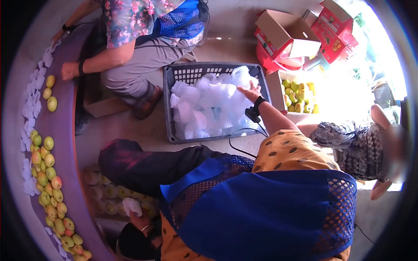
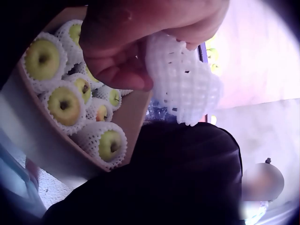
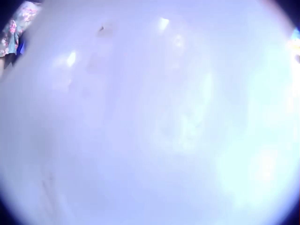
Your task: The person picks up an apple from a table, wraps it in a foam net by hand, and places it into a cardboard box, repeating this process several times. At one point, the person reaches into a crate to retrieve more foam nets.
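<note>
My left hand (image 1: 140, 221) grips a white foam fruit net (image 2: 183, 77), its thumb and fingers curled on one end; no fruit shows inside the net. In the left wrist view this hand (image 2: 136, 42) is beside a carton (image 2: 138, 105) of yellow-green apples (image 2: 63, 104) in foam nets. My right hand (image 1: 251, 92) reaches over the right part of a dark plastic crate (image 1: 257, 130), fingers spread at the heap of white foam nets (image 1: 191, 95). Blurred white material (image 3: 140, 117) fills most of the right wrist view, and the right hand does not show there.
At left, a long purple-topped table (image 1: 72, 143) holds many apples (image 1: 50, 176) and a strip of white nets (image 1: 32, 95). Another person (image 1: 143, 52) sits beyond the crate. Red cartons (image 1: 278, 41) and an open box of apples (image 1: 299, 95) stand at right, near a third person (image 1: 352, 148).
</note>
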Available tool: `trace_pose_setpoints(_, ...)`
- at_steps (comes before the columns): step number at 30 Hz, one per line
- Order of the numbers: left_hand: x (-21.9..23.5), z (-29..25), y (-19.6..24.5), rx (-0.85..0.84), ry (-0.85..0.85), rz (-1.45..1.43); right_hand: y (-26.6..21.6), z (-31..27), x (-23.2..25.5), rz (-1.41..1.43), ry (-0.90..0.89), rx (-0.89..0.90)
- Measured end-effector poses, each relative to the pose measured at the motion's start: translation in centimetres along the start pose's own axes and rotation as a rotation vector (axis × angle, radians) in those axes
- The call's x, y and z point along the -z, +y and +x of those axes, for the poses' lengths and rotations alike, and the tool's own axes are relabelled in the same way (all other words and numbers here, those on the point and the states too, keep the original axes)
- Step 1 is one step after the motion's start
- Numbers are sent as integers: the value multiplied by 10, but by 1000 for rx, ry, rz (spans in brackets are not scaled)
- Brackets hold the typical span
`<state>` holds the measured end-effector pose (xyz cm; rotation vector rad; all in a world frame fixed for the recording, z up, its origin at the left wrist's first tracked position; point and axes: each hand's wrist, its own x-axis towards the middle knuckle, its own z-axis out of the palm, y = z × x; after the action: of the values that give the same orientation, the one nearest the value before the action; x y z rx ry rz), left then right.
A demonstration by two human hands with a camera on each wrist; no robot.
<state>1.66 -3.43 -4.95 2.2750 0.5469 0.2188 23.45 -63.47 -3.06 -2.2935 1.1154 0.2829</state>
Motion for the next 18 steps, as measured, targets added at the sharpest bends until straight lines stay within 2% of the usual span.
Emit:
trace_pose_setpoints(2,4,-2,0,-19,-14,87,-6,1,-47,-99,-87,42)
trace_pose_setpoints(3,4,-5,7,-10,-16,109,-16,-11,-65,-144,-45,130)
trace_pose_setpoints(5,3,-7,2,2,-15,136,-31,-20,-106,-256,-109,264)
trace_pose_setpoints(6,3,-9,-11,50,-25,44,-44,-32,-114,-204,-202,304)
trace_pose_setpoints(7,3,-11,-24,99,-31,-48,-55,-39,-127,-423,-224,331)
trace_pose_setpoints(8,3,-13,-21,107,-21,-39,-56,-36,-147,-479,-258,391)
trace_pose_setpoints(11,11,-24,-2,54,-67,131,-56,-26,-190,-589,-328,416)
trace_pose_setpoints(14,12,-27,0,149,-124,259,-51,-15,-208,-560,-299,410)
trace_pose_setpoints(16,7,-28,-17,339,-61,-215,-56,-25,-199,-537,-267,387)
trace_pose_setpoints(17,9,-28,-18,338,-62,-214,-66,-37,-181,-559,-288,334)
trace_pose_setpoints(18,8,-25,-11,246,-125,24,-72,-41,-175,-558,-283,332)
